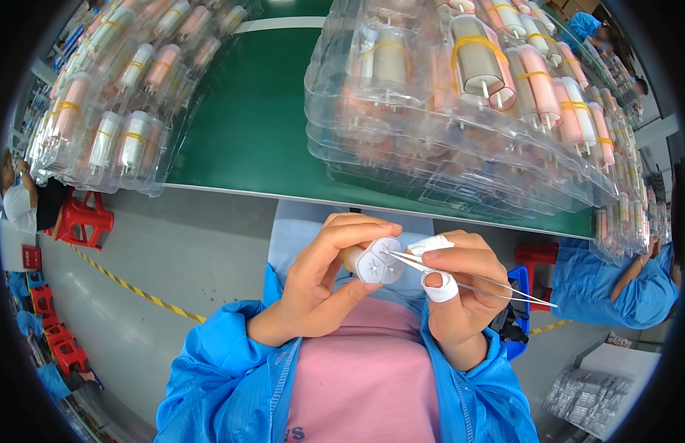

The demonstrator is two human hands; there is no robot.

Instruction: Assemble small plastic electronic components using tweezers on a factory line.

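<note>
My left hand [316,284] is closed around a small bundle of three joined cylinders [379,262], its pale, round-lobed end turned to the right. A small cross-shaped mark or opening shows in each lobe. In my right hand [471,292] is a pair of slim metal tweezers [411,260], pinched between thumb and fingers. The tweezer tips touch or nearly touch the bundle's end; whether they grip anything there I cannot tell. White wraps [441,287] cover my right thumb and a fingertip. Both hands are held above my lap, in front of the table edge.
A green table [246,111] lies ahead. Stacked clear plastic trays [460,166] on its right hold grey, pink and white cylinders with yellow bands; more trays [98,140] stand left. Co-workers [608,284] sit on both sides, near red stools [87,221]. A blue bin [518,317] stands at right.
</note>
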